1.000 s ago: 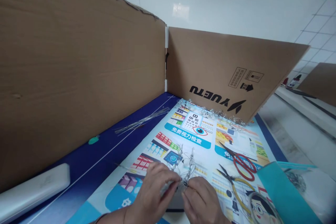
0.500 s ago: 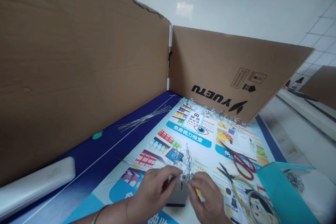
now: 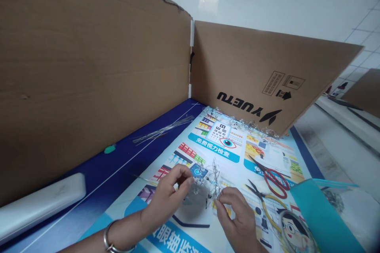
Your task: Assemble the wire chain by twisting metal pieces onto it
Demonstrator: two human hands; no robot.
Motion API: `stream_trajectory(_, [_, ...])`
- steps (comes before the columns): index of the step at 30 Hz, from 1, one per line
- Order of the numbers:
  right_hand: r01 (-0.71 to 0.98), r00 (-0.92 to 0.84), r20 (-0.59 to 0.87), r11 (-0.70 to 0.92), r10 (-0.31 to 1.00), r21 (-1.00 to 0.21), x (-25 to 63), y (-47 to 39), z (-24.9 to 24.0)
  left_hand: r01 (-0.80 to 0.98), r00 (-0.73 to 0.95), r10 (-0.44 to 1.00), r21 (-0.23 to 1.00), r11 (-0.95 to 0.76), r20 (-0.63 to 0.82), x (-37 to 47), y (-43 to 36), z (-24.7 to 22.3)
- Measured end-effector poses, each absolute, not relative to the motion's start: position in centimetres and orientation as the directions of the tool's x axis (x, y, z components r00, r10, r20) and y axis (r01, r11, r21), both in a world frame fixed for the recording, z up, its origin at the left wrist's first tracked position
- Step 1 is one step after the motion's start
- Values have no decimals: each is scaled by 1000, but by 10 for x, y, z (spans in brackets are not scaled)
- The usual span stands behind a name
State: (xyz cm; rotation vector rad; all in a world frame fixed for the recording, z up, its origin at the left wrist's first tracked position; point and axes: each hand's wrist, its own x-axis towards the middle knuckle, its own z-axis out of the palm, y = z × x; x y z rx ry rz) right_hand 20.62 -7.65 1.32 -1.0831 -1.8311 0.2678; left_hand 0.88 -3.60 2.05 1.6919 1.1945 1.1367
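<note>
A clear beaded wire piece [image 3: 215, 176] stands in two twisted sprays between my hands, low in the middle of the view. My right hand [image 3: 237, 215] pinches its lower right side between thumb and forefinger. To the left, my left hand [image 3: 170, 191], with a metal bangle [image 3: 109, 241] at the wrist, has thumb and forefinger pressed together beside the left spray. What lies between those fingertips is too fine to make out. Below the piece, a pale shape with a dark edge [image 3: 192, 223] shows on the printed mat [image 3: 213, 158].
Red-handled scissors [image 3: 274, 180] and yellow-handled pliers [image 3: 264, 201] lie right, near a round tin-like object [image 3: 293, 231] and a teal-edged bag [image 3: 323, 213]. Thin wires [image 3: 163, 130] lie left of the mat. Beaded pieces [image 3: 252, 126] line the cardboard wall [image 3: 237, 59]. A white bar [image 3: 44, 205] sits left.
My left hand has moved up and left, away from my right hand, widening the gap between them. My right hand stays at the beaded wire piece. The view has shifted slightly.
</note>
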Motion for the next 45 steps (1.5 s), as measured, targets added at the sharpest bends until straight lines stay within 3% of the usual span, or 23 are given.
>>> stream_trajectory(9, [503,-194,647,641,737,-579,203,-79,15,318,206,947,898,-304,248,9,-33,16])
stream_trajectory(17, [470,-272,666,700,695,-538,200,-81,10,449,368,824,693,-563,431,10,-36,14])
stream_trajectory(31, [511,-301,662,702,687,-497,198,-84,7,642,582,727,343,-685,364,17,-42,22])
stream_trajectory(34, [514,-300,664,702,685,-493,197,-84,6,669,566,761,363,-649,317,18,-43,24])
stream_trajectory(37, [518,-296,663,699,688,-493,197,-83,6,654,529,804,473,-590,271,18,-45,26])
stream_trajectory(41, [506,-304,653,699,693,-506,198,-83,8,527,478,839,680,-510,259,17,-45,22])
stream_trajectory(45, [497,-301,648,695,699,-519,199,-82,10,400,458,839,775,-490,294,17,-42,17])
